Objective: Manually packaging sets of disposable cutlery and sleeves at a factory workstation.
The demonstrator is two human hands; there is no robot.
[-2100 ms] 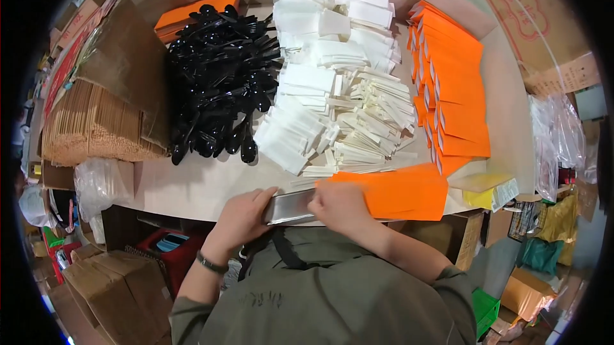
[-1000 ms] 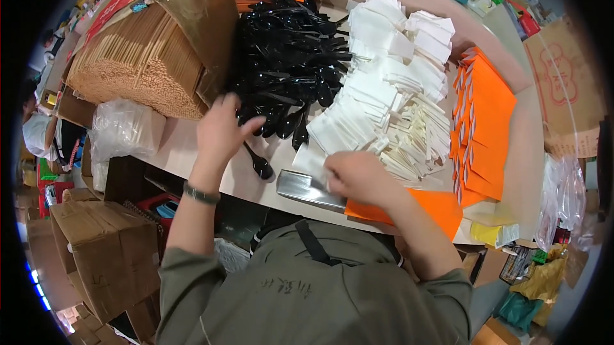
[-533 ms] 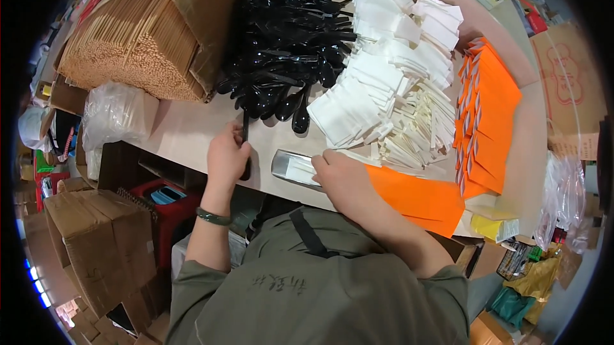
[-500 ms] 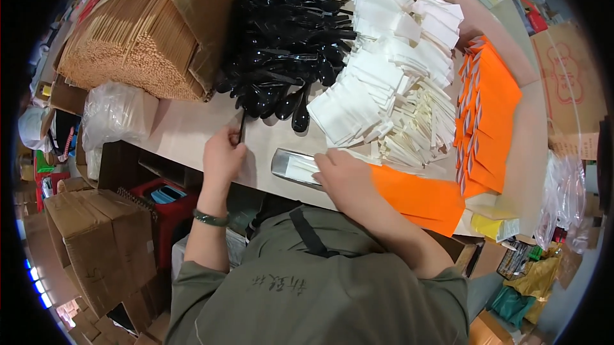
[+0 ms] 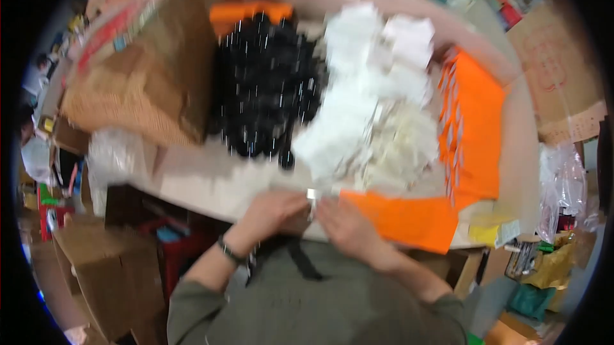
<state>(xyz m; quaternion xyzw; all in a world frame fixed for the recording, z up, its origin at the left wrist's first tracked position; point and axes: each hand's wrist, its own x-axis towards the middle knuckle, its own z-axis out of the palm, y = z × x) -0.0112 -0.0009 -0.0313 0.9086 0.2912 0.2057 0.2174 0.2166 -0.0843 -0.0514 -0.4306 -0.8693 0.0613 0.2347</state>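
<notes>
The view is smeared by motion. At the near edge of the table, my left hand (image 5: 275, 212) and my right hand (image 5: 345, 224) almost meet. Between their fingertips shows a small white and silvery end (image 5: 311, 195). My right hand lies closed over the left part of an orange pouch (image 5: 409, 220). My left hand's fingers curl in at the pouch's end; what they hold is hidden. Beyond my hands lie a heap of black plastic spoons (image 5: 262, 89), stacks of white napkins (image 5: 348, 82) and a pile of cream slips (image 5: 403, 143).
More orange pouches (image 5: 476, 127) overlap along the right side. A cardboard box of thin tan sticks (image 5: 128, 98) stands at left, with clear plastic wrap (image 5: 118, 156) before it. A raised rim (image 5: 521, 134) bounds the table. Brown cartons (image 5: 105, 281) sit at lower left.
My left hand has moved right and nearer, from beside the spoon heap, where it pinched a thin black handle, to my right hand. The whole view has shifted, and the handle no longer shows.
</notes>
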